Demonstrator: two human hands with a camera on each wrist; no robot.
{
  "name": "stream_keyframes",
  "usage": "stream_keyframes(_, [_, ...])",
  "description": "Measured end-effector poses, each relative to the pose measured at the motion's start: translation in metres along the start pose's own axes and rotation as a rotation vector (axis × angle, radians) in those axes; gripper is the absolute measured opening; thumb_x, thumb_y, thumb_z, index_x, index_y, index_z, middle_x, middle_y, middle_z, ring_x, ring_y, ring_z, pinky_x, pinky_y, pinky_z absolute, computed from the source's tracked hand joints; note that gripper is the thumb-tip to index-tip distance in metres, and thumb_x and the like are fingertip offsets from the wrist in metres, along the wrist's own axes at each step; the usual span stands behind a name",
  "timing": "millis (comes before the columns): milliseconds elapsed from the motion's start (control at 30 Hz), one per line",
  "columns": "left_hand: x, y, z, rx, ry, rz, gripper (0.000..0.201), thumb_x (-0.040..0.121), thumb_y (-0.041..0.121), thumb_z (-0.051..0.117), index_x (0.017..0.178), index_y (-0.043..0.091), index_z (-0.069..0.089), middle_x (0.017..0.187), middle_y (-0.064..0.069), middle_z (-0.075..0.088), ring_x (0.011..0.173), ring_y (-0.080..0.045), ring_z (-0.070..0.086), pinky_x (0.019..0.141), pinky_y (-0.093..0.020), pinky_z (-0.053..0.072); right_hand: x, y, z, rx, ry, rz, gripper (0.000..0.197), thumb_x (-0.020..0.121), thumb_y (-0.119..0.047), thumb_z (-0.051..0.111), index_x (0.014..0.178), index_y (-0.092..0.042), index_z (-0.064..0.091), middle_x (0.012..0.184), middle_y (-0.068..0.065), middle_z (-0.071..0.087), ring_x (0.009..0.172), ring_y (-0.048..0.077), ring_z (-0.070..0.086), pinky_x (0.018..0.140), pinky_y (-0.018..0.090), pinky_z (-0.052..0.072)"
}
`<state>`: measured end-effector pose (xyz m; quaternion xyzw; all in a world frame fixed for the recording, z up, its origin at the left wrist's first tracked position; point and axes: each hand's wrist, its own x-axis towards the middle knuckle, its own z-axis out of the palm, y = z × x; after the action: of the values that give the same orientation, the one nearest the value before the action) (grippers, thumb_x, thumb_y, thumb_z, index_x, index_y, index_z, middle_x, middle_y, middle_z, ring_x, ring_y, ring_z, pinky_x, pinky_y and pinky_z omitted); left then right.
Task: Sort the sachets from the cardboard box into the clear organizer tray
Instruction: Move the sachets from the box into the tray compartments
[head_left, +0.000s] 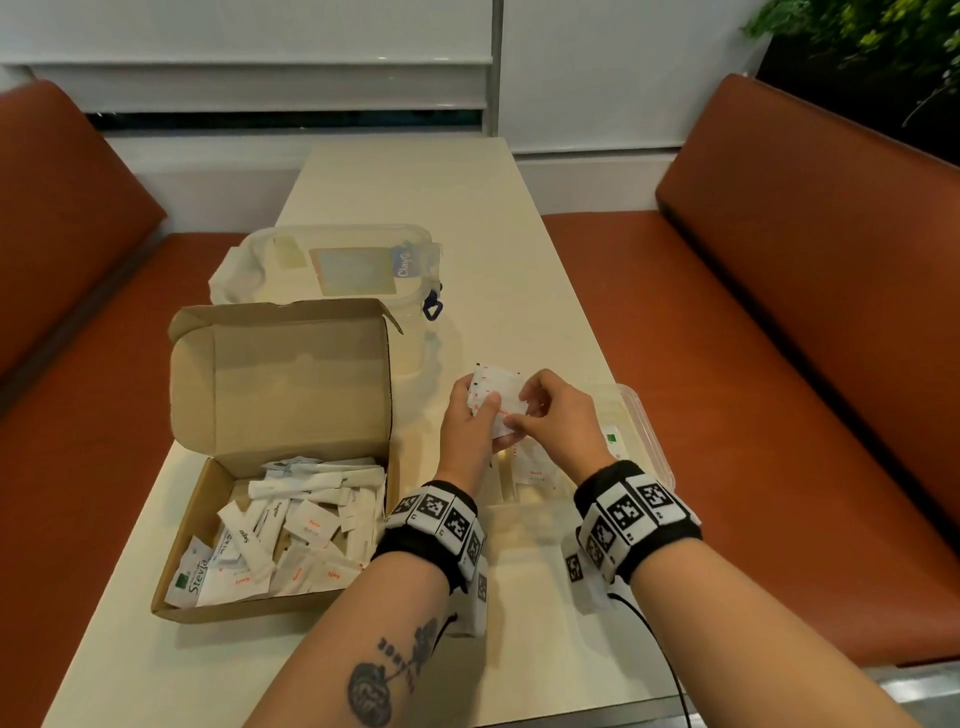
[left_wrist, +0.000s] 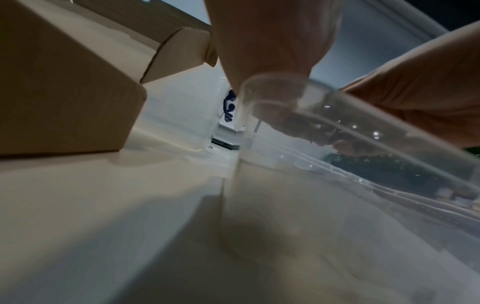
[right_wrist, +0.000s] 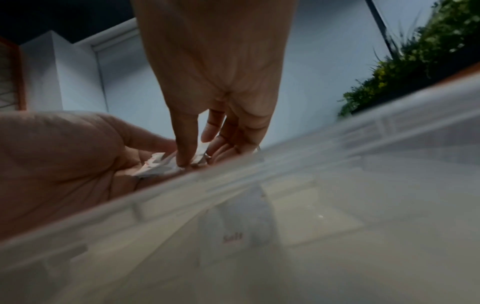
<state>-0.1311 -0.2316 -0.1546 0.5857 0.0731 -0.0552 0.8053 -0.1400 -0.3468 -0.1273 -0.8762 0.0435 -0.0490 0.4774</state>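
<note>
Both hands meet over the clear organizer tray (head_left: 649, 431) and hold a small stack of white salt sachets (head_left: 498, 387). My left hand (head_left: 480, 402) grips the stack from the left, thumb on its front. My right hand (head_left: 519, 415) pinches its lower right edge. In the right wrist view the right hand's fingertips (right_wrist: 185, 160) press on the sachets (right_wrist: 155, 167), which lie in the left palm above the tray rim (right_wrist: 285, 170). A salt sachet (head_left: 537, 470) lies in the tray. The open cardboard box (head_left: 202, 525) at left holds several mixed sachets (head_left: 291, 525).
A clear lidded container (head_left: 337, 265) stands behind the box on the cream table (head_left: 415, 182). Orange bench seats (head_left: 727, 364) flank the table on both sides. A green-labelled sachet (head_left: 615, 439) sits in the tray's right part. A black cable (head_left: 660, 649) trails from my right wrist.
</note>
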Motion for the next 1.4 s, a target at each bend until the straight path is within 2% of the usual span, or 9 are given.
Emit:
stream_keyframes(200, [0.002,0.002,0.000,-0.038,0.023,-0.049,0.025,0.102,0.015,0.039,0.121,0.028,0.048,0.114,-0.008,0.056,0.091,-0.025,0.066,0.066,-0.037,0.061,0.003,0.002,-0.004,0.085,-0.025,0.066,0.023,0.072,-0.005,0.078,0.067,-0.014,0.057,0.064,-0.002,0.055,0.064,0.014,0.053,0.068,0.034,0.053])
stream_keyframes(333, [0.002,0.003,0.001,-0.021,0.021,-0.049,0.030,0.101,0.012,0.041,0.129,0.018,0.046,0.126,-0.015,0.052,0.104,-0.034,0.062,0.073,-0.044,0.060,0.002,0.004,-0.011,0.145,-0.042,0.080,0.020,0.075,-0.004,0.075,0.068,-0.011,0.058,0.064,0.002,0.059,0.063,0.017,0.058,0.061,0.026,0.054])
stream_keyframes(600, [0.002,0.002,0.000,0.005,0.047,-0.003,0.034,0.101,0.010,0.040,0.134,0.018,0.042,0.127,-0.013,0.054,0.103,-0.026,0.063,0.063,-0.028,0.059,-0.003,0.008,-0.022,0.204,-0.057,0.128,0.017,0.081,-0.002,0.070,0.082,-0.012,0.056,0.070,0.011,0.067,0.064,0.019,0.065,0.064,0.026,0.056])
stream_keyframes(700, [0.004,0.001,0.000,0.010,0.095,0.021,0.031,0.101,0.010,0.039,0.131,0.020,0.043,0.122,-0.011,0.055,0.095,-0.020,0.064,0.057,-0.023,0.057,-0.007,0.016,-0.027,0.126,-0.103,0.130,0.011,0.080,-0.002,0.070,0.084,-0.010,0.064,0.077,0.011,0.070,0.064,0.016,0.065,0.060,0.019,0.054])
stream_keyframes(800, [0.004,0.001,0.001,-0.012,0.123,0.021,0.034,0.101,0.010,0.038,0.135,0.016,0.040,0.129,-0.016,0.052,0.109,-0.035,0.061,0.067,-0.031,0.060,-0.012,0.025,-0.031,0.074,-0.114,0.136,0.007,0.080,-0.005,0.071,0.080,-0.010,0.066,0.072,0.006,0.068,0.063,0.012,0.062,0.054,0.010,0.048])
stream_keyframes(1000, [0.004,0.000,0.003,-0.043,0.134,0.022,0.034,0.102,0.010,0.036,0.135,0.016,0.040,0.129,-0.020,0.052,0.110,-0.039,0.060,0.075,-0.039,0.060,-0.021,0.036,-0.032,-0.096,-0.178,0.111,0.009,0.076,-0.019,0.077,0.074,-0.012,0.072,0.061,-0.006,0.059,0.057,0.001,0.050,0.055,0.009,0.038])
stream_keyframes(1067, [0.004,-0.001,0.003,-0.042,0.135,0.021,0.034,0.102,0.010,0.036,0.135,0.016,0.040,0.130,-0.019,0.051,0.110,-0.038,0.060,0.075,-0.038,0.060,-0.023,0.038,-0.030,-0.139,-0.188,0.097,0.011,0.074,-0.022,0.078,0.072,-0.014,0.072,0.069,-0.007,0.060,0.061,0.001,0.049,0.056,0.013,0.037])
stream_keyframes(1167, [0.004,-0.001,0.003,-0.040,0.135,0.016,0.034,0.102,0.010,0.037,0.135,0.016,0.040,0.130,-0.019,0.051,0.110,-0.038,0.060,0.075,-0.038,0.060,-0.025,0.039,-0.026,-0.223,-0.183,0.084,0.013,0.072,-0.023,0.080,0.067,-0.019,0.068,0.084,-0.006,0.055,0.071,0.002,0.045,0.060,0.017,0.034])
stream_keyframes(1400, [0.004,-0.003,0.003,-0.021,0.132,0.023,0.035,0.101,0.010,0.037,0.135,0.016,0.040,0.131,-0.020,0.050,0.112,-0.039,0.059,0.070,-0.034,0.061,-0.023,0.042,-0.016,-0.448,-0.240,0.004,0.030,0.075,-0.022,0.077,0.061,-0.024,0.050,0.085,-0.006,0.047,0.075,0.007,0.043,0.057,0.013,0.027])
